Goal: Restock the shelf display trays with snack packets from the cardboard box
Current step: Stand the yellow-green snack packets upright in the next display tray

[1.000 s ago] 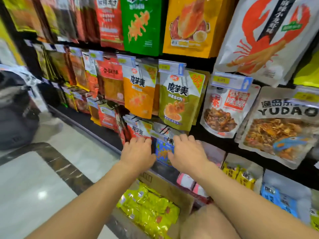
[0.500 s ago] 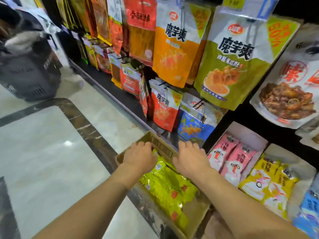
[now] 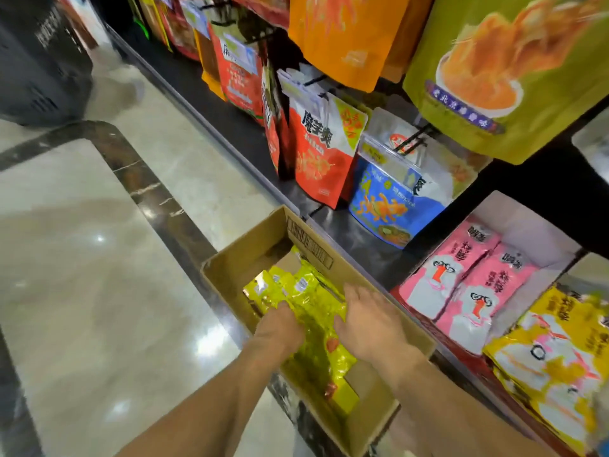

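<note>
Left hand (image 3: pixel 280 328) digs into the yellow-green packets (image 3: pixel 309 301) in the cardboard box (image 3: pixel 240 258), grip unclear; right hand (image 3: pixel 369 321), at 3 o'clock, lies flat, released. Slick foil could slip out if grabbed loosely.

Head view, steeply down, close over cardboard box (image 3: pixel 250 255)

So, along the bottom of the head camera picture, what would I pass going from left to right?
Shiny tiled floor → cardboard box with the left hand and right hand on its yellow-green packets → pink packets in a shelf tray → yellow packets at the right edge.
</note>
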### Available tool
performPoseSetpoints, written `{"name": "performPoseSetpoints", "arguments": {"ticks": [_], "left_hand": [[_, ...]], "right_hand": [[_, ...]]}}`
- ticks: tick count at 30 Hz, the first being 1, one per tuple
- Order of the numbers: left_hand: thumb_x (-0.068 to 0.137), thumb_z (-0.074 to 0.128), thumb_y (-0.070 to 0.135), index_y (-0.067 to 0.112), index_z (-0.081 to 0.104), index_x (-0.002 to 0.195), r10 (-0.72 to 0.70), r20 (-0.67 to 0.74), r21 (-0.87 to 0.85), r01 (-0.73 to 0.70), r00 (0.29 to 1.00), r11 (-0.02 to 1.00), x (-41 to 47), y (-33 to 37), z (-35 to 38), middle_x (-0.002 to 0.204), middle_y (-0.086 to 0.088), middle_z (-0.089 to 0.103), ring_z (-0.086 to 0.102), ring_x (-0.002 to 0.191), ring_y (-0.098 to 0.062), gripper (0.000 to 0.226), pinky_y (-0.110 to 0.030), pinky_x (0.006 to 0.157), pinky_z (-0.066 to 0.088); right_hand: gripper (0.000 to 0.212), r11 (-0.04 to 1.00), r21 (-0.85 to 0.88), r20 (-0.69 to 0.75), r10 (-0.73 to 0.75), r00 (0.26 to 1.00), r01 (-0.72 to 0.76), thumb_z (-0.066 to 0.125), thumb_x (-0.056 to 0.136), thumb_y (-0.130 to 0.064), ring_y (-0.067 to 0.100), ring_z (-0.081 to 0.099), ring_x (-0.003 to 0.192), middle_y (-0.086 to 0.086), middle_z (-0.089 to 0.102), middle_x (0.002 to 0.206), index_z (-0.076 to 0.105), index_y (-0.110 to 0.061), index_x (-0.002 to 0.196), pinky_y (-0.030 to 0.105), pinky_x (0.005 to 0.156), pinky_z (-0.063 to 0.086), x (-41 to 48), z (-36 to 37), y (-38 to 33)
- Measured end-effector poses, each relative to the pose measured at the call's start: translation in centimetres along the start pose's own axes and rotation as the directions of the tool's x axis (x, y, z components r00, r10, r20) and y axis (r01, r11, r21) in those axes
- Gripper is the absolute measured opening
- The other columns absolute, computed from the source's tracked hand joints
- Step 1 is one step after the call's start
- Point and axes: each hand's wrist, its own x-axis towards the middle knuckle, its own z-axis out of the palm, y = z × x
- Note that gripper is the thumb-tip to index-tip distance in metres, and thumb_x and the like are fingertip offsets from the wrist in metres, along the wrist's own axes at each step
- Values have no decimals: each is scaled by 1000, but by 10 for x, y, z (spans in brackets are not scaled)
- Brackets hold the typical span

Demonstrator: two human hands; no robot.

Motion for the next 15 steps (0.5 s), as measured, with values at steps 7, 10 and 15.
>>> {"name": "performPoseSetpoints", "arguments": {"ticks": [7,10,15], "left_hand": [[96,51,39,3,23,148,-169,13,-54,169,986,984,36,11,49,143,-15,49,42,137,-34,69,-37,107,38],[96,49,41,1,13,153,-181,1,-18,181,984,983,43,18,70,157,-12,31,25,145,-34,78,-41,117,27],[99,41,48,0,-12,154,-210,6,-41,210,978,977,56,29,108,165,-15,-10,-7,152,-37,91,-50,123,8]], "right_hand": [[64,998,-12,86,-64,994,65,45,99,-45,29,40,136,6,42,149,26,-17,153,44,108,36,19,46,8],[63,997,31,109,-69,992,66,45,99,-44,28,38,137,5,41,150,26,-18,153,43,109,35,31,57,13],[69,994,82,155,-82,984,70,48,98,-43,29,33,141,6,32,157,20,-18,156,44,113,32,49,74,18]]}}
